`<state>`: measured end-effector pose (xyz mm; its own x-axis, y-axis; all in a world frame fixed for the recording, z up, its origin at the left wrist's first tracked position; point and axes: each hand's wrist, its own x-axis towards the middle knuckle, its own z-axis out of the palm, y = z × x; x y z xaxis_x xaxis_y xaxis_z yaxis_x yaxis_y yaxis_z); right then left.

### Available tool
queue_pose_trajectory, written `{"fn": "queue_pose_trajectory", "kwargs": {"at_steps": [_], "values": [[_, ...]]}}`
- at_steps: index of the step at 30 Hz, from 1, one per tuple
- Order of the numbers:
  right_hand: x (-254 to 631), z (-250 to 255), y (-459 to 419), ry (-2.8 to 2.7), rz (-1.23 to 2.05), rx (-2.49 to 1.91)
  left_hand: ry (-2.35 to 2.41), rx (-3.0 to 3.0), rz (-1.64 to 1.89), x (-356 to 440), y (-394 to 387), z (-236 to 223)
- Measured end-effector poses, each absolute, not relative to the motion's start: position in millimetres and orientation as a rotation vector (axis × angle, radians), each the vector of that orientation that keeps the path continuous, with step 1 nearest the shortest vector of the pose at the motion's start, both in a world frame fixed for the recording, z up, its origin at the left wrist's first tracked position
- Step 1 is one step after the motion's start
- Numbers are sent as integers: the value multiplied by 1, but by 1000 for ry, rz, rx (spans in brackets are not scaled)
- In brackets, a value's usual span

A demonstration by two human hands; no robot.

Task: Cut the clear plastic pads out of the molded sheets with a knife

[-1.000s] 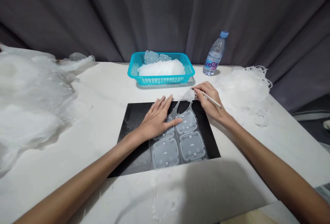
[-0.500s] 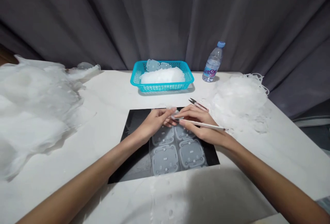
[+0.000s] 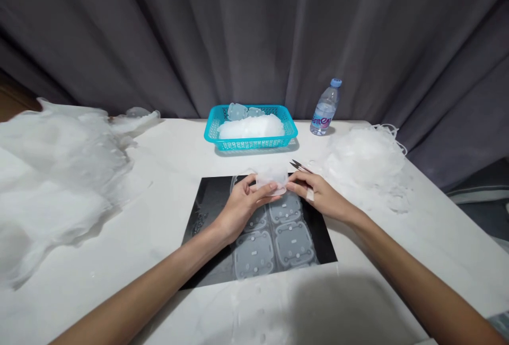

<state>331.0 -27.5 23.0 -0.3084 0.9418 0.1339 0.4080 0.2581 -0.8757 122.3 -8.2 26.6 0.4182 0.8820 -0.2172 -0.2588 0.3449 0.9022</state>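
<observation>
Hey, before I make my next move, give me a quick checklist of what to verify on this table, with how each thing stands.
1. Translucent piece gripped by the left hand: ok, between thumb and fingers.
2. Right hand gripping that piece firmly: cannot tell; its fingertips are at the edge.
3. Sheet of joined squares on the black mat: ok.
4. Snips well clear of the right hand: not ok, they lie right by the fingers, partly hidden.
5. Bottle upright and capped: ok.
</observation>
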Motion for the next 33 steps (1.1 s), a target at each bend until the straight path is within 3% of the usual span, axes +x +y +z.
{"fn": "queue_pose_trajectory", "kwargs": {"at_steps": [23,33], "values": [[333,29,-29,-1830,1003,-1183,803,1003,825,120,-4,14],[315,0,-26,-1961,260,-1361,843,925,769,120,1,13]]}}
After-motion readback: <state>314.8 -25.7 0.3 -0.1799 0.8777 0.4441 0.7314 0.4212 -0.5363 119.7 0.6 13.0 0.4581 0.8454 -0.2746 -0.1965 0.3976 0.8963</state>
